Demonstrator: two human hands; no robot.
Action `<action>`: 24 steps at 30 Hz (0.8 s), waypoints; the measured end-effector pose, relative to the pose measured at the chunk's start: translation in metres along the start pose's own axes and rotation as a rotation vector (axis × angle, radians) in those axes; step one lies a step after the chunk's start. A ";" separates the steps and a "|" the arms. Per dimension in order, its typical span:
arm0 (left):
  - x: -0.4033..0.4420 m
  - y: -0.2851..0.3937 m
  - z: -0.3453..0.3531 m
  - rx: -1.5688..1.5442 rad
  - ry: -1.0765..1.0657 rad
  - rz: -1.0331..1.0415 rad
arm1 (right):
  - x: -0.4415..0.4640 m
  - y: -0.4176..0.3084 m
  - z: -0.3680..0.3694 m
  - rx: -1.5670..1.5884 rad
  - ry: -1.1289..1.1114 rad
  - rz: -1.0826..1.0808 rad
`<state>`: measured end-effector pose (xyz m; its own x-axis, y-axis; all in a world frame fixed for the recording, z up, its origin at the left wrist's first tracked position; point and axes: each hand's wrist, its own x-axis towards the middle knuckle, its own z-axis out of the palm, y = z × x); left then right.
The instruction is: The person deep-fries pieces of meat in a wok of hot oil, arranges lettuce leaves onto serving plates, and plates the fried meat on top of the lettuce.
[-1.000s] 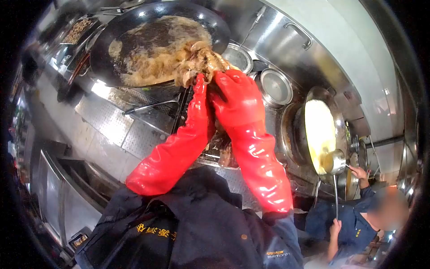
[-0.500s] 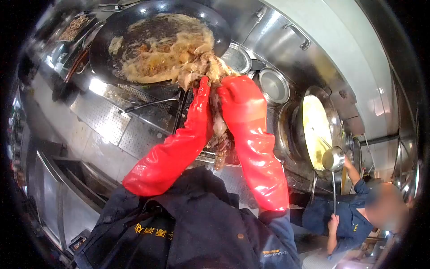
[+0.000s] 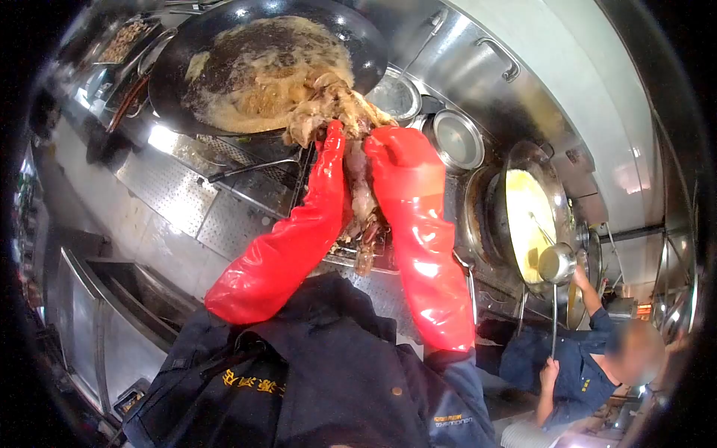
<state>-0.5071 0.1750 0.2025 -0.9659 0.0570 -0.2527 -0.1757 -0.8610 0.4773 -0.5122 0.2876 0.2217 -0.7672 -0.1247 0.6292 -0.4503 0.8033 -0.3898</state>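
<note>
Long red rubber gloves cover both my hands. Between them I grip a large, wet, browned piece of meat (image 3: 336, 104) with ragged edges; its long narrow part hangs down between my forearms. My left hand (image 3: 331, 153) is closed on the left side, thumb pointing up. My right hand (image 3: 405, 155) is closed on the right side, fingers curled inward. The upper part of the meat overlaps the near rim of a big black wok (image 3: 168, 89), which holds foamy brownish oil (image 3: 261, 75). Some fingertips are hidden behind the meat.
Metal pots (image 3: 457, 140) stand right of the wok. Farther right, a co-worker (image 3: 575, 369) holds a ladle (image 3: 557, 264) over another wok with pale yellow liquid (image 3: 526, 220). A tray of small brown pieces (image 3: 123, 43) is at upper left. A perforated metal counter (image 3: 164, 183) lies below.
The top of the meat has shifted slightly left and up, and its hanging part shows more between my gloves. Both hands keep their grip. The foam in the wok has changed shape.
</note>
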 end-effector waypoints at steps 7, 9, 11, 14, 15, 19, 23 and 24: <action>0.025 -0.007 -0.017 -0.046 -0.188 -0.037 | 0.011 0.010 -0.038 0.456 0.130 0.430; 0.023 -0.004 -0.014 0.020 -0.120 0.009 | 0.007 0.007 -0.038 0.441 0.034 0.365; 0.019 -0.001 -0.006 -0.007 -0.158 -0.022 | 0.001 -0.015 -0.025 0.242 -0.088 0.334; 0.023 -0.005 -0.002 -0.053 -0.148 0.007 | -0.001 0.006 -0.015 0.225 -0.016 0.231; 0.025 -0.006 -0.002 -0.067 -0.134 0.021 | 0.001 0.007 -0.020 0.334 0.052 0.347; 0.034 -0.012 -0.006 -0.087 -0.092 0.057 | -0.026 0.026 -0.039 0.562 0.180 0.355; 0.046 -0.018 -0.003 -0.111 -0.063 0.096 | -0.061 0.017 -0.034 0.238 -0.050 0.182; 0.048 -0.019 -0.002 -0.109 -0.067 0.098 | -0.062 0.019 -0.028 0.143 0.016 0.065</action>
<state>-0.5497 0.1928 0.1793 -0.9886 0.0004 -0.1507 -0.0617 -0.9135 0.4021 -0.4607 0.3267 0.1939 -0.7899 -0.0651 0.6097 -0.4612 0.7183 -0.5209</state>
